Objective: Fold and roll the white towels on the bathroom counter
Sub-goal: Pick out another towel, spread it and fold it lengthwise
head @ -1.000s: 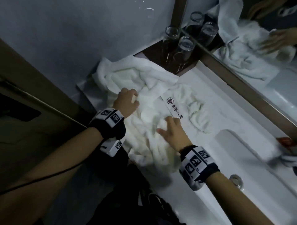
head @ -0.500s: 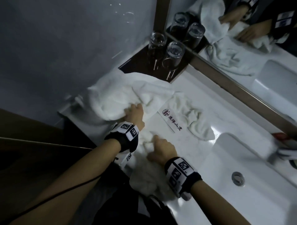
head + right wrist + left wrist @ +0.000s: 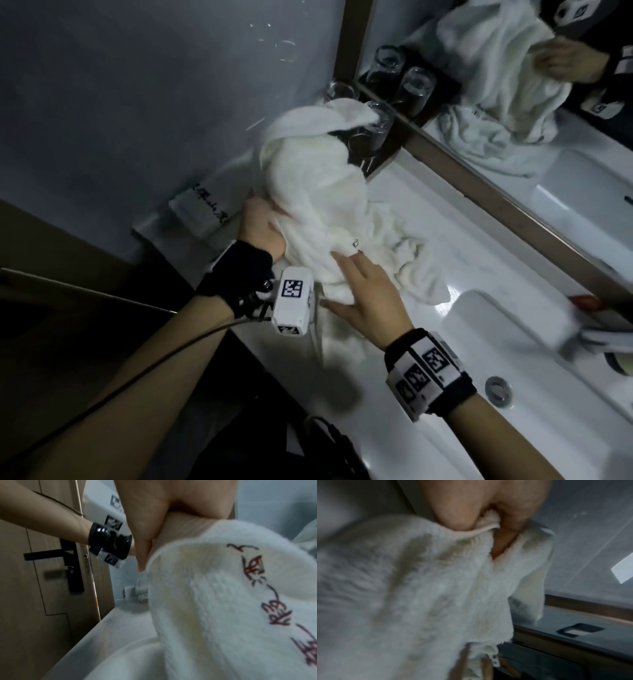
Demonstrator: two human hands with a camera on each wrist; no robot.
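A white towel [image 3: 315, 192] hangs bunched above the left end of the white counter [image 3: 455, 240]. My left hand [image 3: 263, 229] grips its edge; the left wrist view shows thumb and fingers pinching the hem of the towel [image 3: 423, 588]. My right hand [image 3: 356, 291] lies with straight fingers against the towel's lower part, holding nothing. In the right wrist view the towel [image 3: 223, 601], with dark red embroidered characters, covers the fingers and only the thumb [image 3: 142, 553] shows. A second crumpled white towel [image 3: 414, 263] lies on the counter just right of my hands.
Upturned glasses [image 3: 375, 126] stand on a dark tray in the back corner, with the lifted towel touching them. A mirror [image 3: 548, 113] runs along the back. The sink basin [image 3: 534, 359] with its drain [image 3: 498, 390] is at the right. A wooden door [image 3: 42, 588] is left of the counter.
My left hand has lifted the towel off the counter toward the glasses. My right hand has let go of the bunched cloth and now lies flat against the towel.
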